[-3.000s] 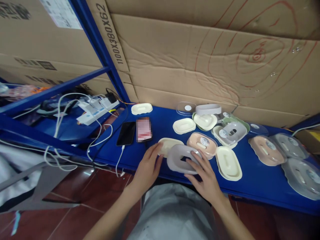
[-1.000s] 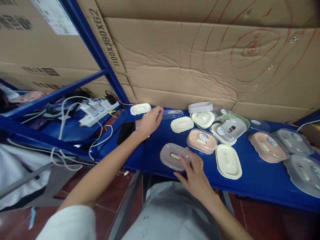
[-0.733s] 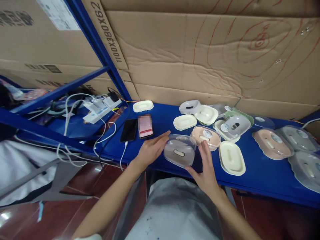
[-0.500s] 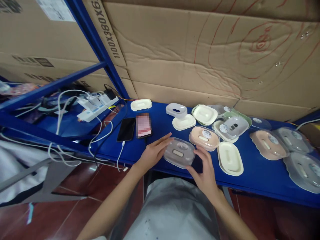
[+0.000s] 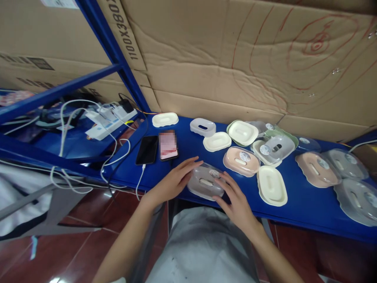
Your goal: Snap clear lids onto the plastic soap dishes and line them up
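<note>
A grey soap dish under a clear lid [image 5: 203,186] lies at the table's front edge, between my two hands. My left hand [image 5: 176,179] grips its left side, fingers stretched along the far left edge and thumb out of sight. At the right end, my right hand [image 5: 232,196] has its fingers on the lid and its thumb at the near edge. A round sticker shows on the lid near my right fingertips. Just beyond to the right sits a pink lidded soap dish [image 5: 235,162]. A cream tray [image 5: 271,185] lies right of my right hand.
Behind are a grey slotted tray [image 5: 194,126], a cream tray [image 5: 216,142] and a heap of dish parts [image 5: 243,133]. Several lidded dishes [image 5: 319,171] stand at right. Two phones [image 5: 146,150] lie left, one cabled. A power strip [image 5: 108,125] with loose cables sits beyond the blue frame.
The grey lidded dish has shifted slightly left. My right hand has moved left, its fingers now farther over the lid. The slotted tray behind sits slightly farther left relative to the cream tray.
</note>
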`<state>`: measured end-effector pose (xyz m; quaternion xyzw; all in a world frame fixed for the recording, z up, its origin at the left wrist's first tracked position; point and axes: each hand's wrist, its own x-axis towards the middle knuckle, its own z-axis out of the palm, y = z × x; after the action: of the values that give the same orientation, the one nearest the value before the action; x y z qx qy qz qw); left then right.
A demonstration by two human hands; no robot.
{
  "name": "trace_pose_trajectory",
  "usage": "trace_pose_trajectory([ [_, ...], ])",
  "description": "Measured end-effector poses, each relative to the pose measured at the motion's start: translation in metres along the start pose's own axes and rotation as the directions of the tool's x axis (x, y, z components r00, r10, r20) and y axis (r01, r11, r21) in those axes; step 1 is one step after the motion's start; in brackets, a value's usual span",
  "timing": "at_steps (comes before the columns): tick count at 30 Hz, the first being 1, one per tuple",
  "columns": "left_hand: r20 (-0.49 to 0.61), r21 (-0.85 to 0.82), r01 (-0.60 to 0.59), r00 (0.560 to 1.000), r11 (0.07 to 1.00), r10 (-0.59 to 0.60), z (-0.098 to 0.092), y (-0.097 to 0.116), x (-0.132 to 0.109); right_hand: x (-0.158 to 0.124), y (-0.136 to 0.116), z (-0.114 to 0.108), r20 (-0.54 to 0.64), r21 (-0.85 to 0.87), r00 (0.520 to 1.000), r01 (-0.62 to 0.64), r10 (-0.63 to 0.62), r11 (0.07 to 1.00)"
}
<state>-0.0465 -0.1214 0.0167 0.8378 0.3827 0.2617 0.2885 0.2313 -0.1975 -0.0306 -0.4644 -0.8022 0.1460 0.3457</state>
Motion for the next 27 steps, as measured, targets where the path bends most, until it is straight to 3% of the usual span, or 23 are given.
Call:
trace_pose_trajectory([
  [4,0.05,0.04,0.061,0.997,0.997,-0.063,-0.015,0.005,-0.02,0.0,-0.002,-0.001,-0.006,-0.029,0.999,0.05,-0.05,0.998],
  [7,0.053,0.032,0.063,0.997,0.997,-0.065,-0.003,0.005,-0.033,0.0,-0.005,-0.003,0.018,-0.043,0.994,0.107,-0.107,0.993],
  [13,-0.156,0.018,-0.012,0.988,1.0,0.015,0.033,-0.005,-0.042,0.0,-0.007,-0.003,0.049,-0.047,0.989,0.14,-0.137,0.989],
  [21,-0.241,0.082,-0.072,0.966,0.994,0.09,0.039,-0.013,-0.046,0.002,-0.007,-0.003,0.091,-0.099,0.992,0.097,-0.088,0.99],
  [27,-0.189,0.097,-0.033,0.981,0.995,0.051,0.039,-0.006,-0.043,0.002,-0.004,-0.001,0.061,-0.071,0.996,0.068,-0.064,0.995],
])
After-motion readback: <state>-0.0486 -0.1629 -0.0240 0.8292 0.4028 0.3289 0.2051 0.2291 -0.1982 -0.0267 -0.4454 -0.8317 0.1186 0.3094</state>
